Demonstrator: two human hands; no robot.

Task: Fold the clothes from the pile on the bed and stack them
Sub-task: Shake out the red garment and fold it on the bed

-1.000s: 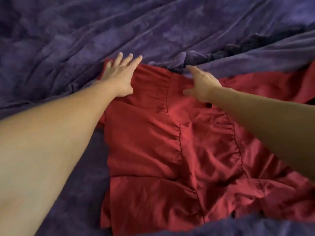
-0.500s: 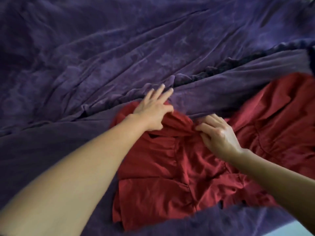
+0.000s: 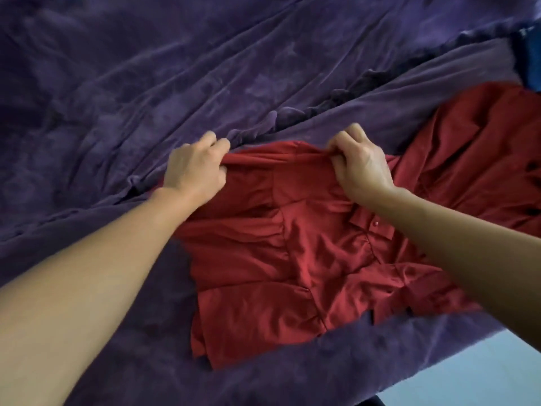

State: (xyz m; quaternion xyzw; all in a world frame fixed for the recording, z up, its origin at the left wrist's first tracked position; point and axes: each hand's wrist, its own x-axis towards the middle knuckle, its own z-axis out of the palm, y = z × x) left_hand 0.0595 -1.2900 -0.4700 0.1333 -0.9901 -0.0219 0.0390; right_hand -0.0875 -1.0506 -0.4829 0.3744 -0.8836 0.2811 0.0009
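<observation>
Wrinkled purple blanket (image 3: 146, 98) toward the bed's far side lies open; a dark clump (image 3: 366, 83), perhaps clothing, blocks the far right edge.

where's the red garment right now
In the head view, the red garment lies centre-right on the purple blanket. The left hand and right hand each grip its far edge, and more red cloth spreads off to the right.

A garment (image 3: 307, 259) is lying spread on the blanket (image 3: 146, 98) covering the bed, toward the right and near edge. The left hand (image 3: 194, 168) is sitting at its far left corner, the right hand (image 3: 361, 165) at its far edge further right, both touching the cloth. Dark clothing (image 3: 363, 86) is lying behind them.
</observation>
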